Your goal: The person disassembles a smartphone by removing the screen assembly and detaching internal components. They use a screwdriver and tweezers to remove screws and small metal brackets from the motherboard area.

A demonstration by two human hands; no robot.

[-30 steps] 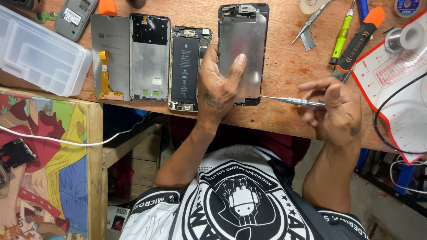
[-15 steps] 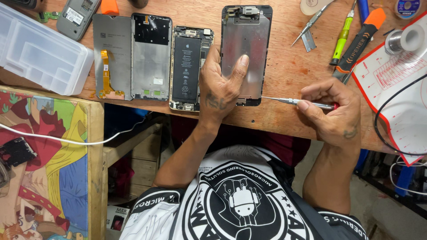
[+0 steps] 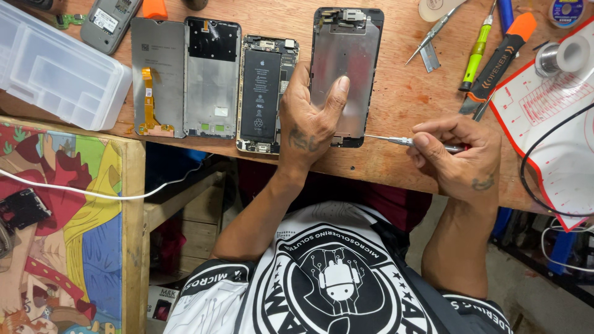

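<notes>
My left hand (image 3: 309,120) lies flat on the lower part of a detached phone screen panel (image 3: 346,55), pressing it to the wooden bench, thumb stretched up its middle. My right hand (image 3: 461,158) pinches a thin silver screwdriver (image 3: 408,141); its tip points left at the panel's bottom right corner. An opened phone body (image 3: 263,93) with its black battery exposed lies just left of my left hand.
Two more phone panels (image 3: 185,77) lie further left, beside a clear plastic organiser box (image 3: 52,74). Tweezers (image 3: 433,34), a green screwdriver (image 3: 476,52), an orange-tipped tool (image 3: 501,59), a solder spool (image 3: 566,55) and a white-and-red mat (image 3: 550,130) crowd the right. A colourful board (image 3: 68,235) sits lower left.
My right hand shifted slightly and the screwdriver tip stays at the panel's lower right corner. My left hand keeps pressing the panel, thumb moved a little.
</notes>
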